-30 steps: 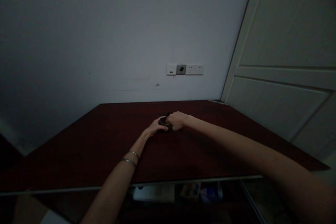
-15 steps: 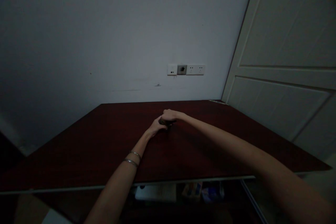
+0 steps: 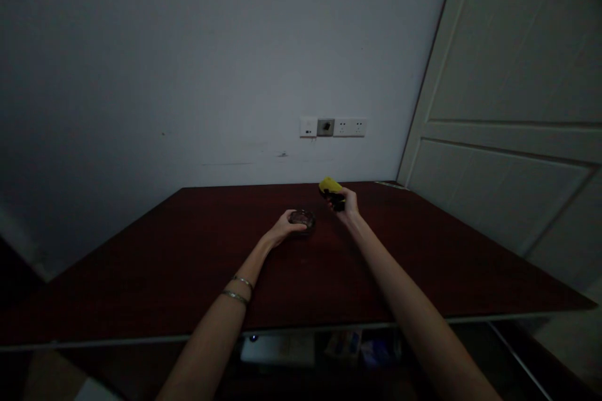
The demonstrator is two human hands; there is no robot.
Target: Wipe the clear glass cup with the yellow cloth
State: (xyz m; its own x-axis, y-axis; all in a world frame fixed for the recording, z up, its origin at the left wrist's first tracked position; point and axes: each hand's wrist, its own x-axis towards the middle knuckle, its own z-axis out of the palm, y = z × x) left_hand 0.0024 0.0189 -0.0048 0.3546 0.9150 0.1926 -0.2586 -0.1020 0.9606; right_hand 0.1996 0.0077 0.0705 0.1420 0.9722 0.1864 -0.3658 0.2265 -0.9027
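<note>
My left hand (image 3: 285, 225) is closed on the near-left rim of a small round dark glass dish (image 3: 303, 220), which rests on the dark red tabletop (image 3: 197, 250). Its inside faces up; the dim light hides whether anything lies in it. To the right and a little farther back, my right hand (image 3: 348, 201) grips a yellow-and-black object (image 3: 330, 186), raised above the table. The yellow part points up and left, the black part lies against my fingers, and its exact kind is not clear. The dish and this object are apart.
A pale wall with socket plates (image 3: 333, 128) rises behind the table. A panelled white door (image 3: 498, 100) stands along the right side. Under the table's front edge, an open drawer or shelf holds a white flat box (image 3: 277, 351) and a blue packet (image 3: 377, 353).
My right hand has come off the dish and moved right, lifting with the yellow-and-black object now showing in it. The left hand stays at the dish, whose round top is now uncovered.
</note>
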